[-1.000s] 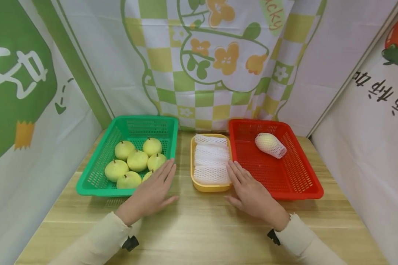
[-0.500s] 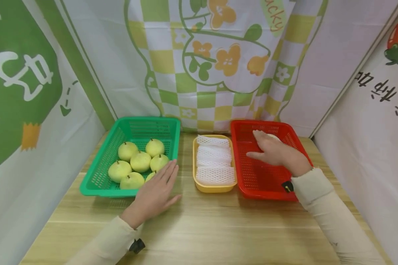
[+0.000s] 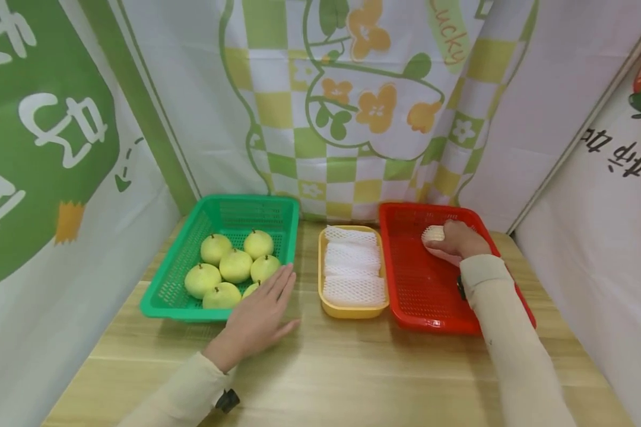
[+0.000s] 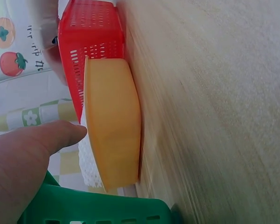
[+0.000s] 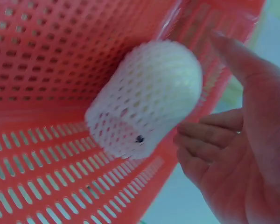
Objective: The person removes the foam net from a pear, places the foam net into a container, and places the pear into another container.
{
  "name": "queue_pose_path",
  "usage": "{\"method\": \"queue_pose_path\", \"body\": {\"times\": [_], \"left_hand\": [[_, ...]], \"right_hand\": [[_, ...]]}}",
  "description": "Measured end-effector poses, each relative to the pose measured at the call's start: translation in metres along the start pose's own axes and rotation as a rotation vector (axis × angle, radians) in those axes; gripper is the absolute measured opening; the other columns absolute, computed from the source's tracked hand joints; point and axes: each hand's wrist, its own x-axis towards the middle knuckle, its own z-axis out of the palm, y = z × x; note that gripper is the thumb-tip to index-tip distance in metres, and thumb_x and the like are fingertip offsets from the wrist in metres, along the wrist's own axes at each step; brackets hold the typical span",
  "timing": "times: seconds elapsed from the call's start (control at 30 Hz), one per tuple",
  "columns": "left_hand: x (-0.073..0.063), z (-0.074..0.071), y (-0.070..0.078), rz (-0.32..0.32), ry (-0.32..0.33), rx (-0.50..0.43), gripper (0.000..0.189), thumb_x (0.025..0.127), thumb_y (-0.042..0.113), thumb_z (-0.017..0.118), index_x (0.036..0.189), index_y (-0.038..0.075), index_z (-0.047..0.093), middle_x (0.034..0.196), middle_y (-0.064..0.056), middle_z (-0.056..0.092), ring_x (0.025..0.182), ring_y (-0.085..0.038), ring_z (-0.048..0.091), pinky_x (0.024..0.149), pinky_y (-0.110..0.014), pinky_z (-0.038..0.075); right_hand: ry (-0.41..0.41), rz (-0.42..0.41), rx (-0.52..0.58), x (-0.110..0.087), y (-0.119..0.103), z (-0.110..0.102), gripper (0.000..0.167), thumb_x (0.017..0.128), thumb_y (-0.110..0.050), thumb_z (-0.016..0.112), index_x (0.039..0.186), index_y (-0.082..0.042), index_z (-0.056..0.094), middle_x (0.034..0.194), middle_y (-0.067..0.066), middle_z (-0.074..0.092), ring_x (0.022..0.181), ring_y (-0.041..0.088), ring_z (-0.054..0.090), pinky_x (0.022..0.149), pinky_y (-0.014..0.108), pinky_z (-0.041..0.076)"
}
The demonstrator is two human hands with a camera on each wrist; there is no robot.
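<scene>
My right hand (image 3: pixel 462 240) is inside the red basket (image 3: pixel 416 299), right at a pear in a white foam net (image 3: pixel 434 232). The right wrist view shows the netted pear (image 5: pixel 154 88) lying against the basket wall, the net's loose end spread. There the thumb stands away from it, with the other fingers bent beside it. Flat and straight-fingered, my left hand (image 3: pixel 259 317) lies at the near right corner of the green basket (image 3: pixel 296 225), holding nothing. Several bare yellow-green pears (image 3: pixel 235 265) sit in that basket, one partly hidden by this hand.
Between the baskets stands a small yellow container (image 3: pixel 355 312) with several white foam nets (image 3: pixel 352 261), close against the red basket. All stand on a wooden table (image 3: pixel 342 373). A checked curtain (image 3: pixel 347 166) hangs behind, with printed fabric walls on both sides.
My right hand has moved from beside the yellow container into the red basket, up to the netted pear. The left hand has kept its place at the green basket. The head view has shifted slightly.
</scene>
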Motion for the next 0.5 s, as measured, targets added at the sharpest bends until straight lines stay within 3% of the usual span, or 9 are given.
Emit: {"method": "queue_pose_path", "body": {"times": [0.2, 0.37, 0.5], "left_hand": [[0.000, 0.003, 0.001, 0.010, -0.013, -0.004, 0.089, 0.101, 0.052, 0.066, 0.160, -0.007, 0.035, 0.172, -0.023, 0.029, 0.160, -0.036, 0.032, 0.129, -0.044, 0.035], [-0.001, 0.002, 0.000, 0.002, 0.002, 0.006, 0.089, 0.100, 0.052, 0.066, 0.160, -0.006, 0.036, 0.172, -0.023, 0.030, 0.160, -0.036, 0.033, 0.129, -0.043, 0.035], [-0.003, 0.000, -0.001, -0.007, -0.002, 0.012, 0.089, 0.101, 0.052, 0.066, 0.160, -0.007, 0.036, 0.172, -0.023, 0.030, 0.160, -0.036, 0.032, 0.129, -0.043, 0.035]], "right_hand": [[-0.049, 0.073, -0.007, 0.009, 0.011, 0.011, 0.070, 0.098, -0.046, 0.066, 0.131, 0.015, 0.053, 0.128, 0.037, 0.062, 0.108, 0.044, 0.063, 0.099, 0.062, 0.055], [0.006, 0.108, 0.020, 0.017, 0.014, 0.022, 0.074, 0.095, -0.041, 0.070, 0.131, 0.020, 0.049, 0.128, 0.042, 0.057, 0.104, 0.046, 0.063, 0.096, 0.061, 0.056], [0.056, 0.099, 0.039, 0.024, 0.013, 0.028, 0.070, 0.093, -0.038, 0.071, 0.126, 0.021, 0.051, 0.116, 0.039, 0.060, 0.092, 0.043, 0.063, 0.087, 0.059, 0.058]]}}
